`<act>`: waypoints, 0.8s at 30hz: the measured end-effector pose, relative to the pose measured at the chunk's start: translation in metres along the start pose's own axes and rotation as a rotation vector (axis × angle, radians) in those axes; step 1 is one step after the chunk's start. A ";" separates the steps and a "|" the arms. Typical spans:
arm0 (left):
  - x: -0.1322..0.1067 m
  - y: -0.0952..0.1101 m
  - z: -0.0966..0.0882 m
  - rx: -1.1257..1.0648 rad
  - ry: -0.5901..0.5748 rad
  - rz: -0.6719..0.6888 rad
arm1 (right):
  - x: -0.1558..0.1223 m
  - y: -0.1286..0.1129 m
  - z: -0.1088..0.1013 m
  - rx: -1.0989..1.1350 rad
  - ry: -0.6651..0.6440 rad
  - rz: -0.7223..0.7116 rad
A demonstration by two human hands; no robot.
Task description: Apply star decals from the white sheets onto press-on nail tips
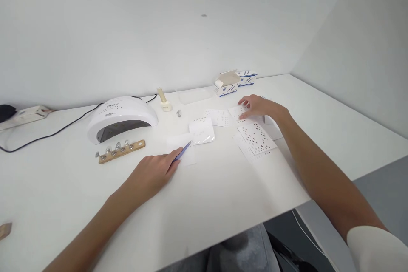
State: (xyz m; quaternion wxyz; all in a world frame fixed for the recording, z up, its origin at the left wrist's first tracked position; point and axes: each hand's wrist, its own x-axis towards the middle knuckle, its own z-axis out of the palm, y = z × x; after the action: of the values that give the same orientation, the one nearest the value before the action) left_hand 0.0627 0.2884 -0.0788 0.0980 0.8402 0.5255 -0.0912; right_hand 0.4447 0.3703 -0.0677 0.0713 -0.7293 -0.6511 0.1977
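My left hand [158,171] rests on the table, closed around blue tweezers [182,152] whose tips point away from me. Under the tips lies a thin white sheet [188,160], beside a clear plastic packet [204,131]. Over on the right, my right hand [257,106] is over a card of small gems or stickers [235,112], thumb and fingers apart. Whether its fingertips touch the card, I cannot tell. Closer to me, another card with dark diamond-shaped pieces [257,138] overlaps further sheets. A small dotted sheet [217,117] lies between the packet and my right hand.
A white nail lamp [123,112] stands at the left, with a wooden strip [123,151] of clear nail tips before it. Behind are a polish bottle [165,103], a loose clear tip [179,113], a transparent tray [196,95], an opened box [228,84] and another box [247,78].
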 end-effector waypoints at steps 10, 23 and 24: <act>-0.001 0.000 -0.002 0.010 0.021 -0.003 | 0.010 0.009 0.004 0.116 0.167 -0.071; 0.000 0.000 0.002 -0.016 0.048 0.010 | 0.000 -0.010 -0.012 0.674 0.670 -0.204; -0.001 0.000 0.003 -0.027 0.058 0.007 | -0.003 -0.014 -0.014 0.743 0.677 -0.226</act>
State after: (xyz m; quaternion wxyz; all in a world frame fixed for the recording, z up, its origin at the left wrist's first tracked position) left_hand 0.0624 0.2871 -0.0811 0.0941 0.8429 0.5265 -0.0593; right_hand 0.4373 0.3716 -0.0496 0.5530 -0.6032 -0.5522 0.1596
